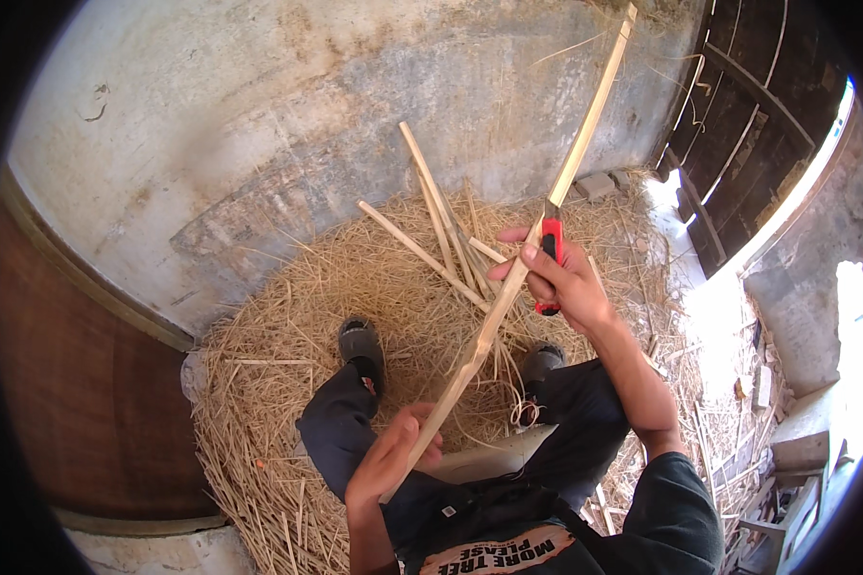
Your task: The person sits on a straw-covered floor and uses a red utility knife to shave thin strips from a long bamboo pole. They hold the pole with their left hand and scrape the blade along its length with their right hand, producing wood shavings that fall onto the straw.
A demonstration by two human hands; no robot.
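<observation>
A long pale wooden strip (585,125) runs from near my lap up toward the top right of the view. My left hand (393,455) grips its lower end. My right hand (556,278) holds a red-handled knife (549,251) with the blade set against the strip at about its middle. The strip bends slightly below the knife. Both my feet in dark sandals (360,347) rest on a heap of shavings beneath.
A heap of straw-like shavings (278,383) covers the floor, with several cut wooden sticks (441,240) lying on it ahead of me. A stained plaster wall (307,115) stands beyond. A dark wooden door (748,125) is at upper right; rubble lies at right.
</observation>
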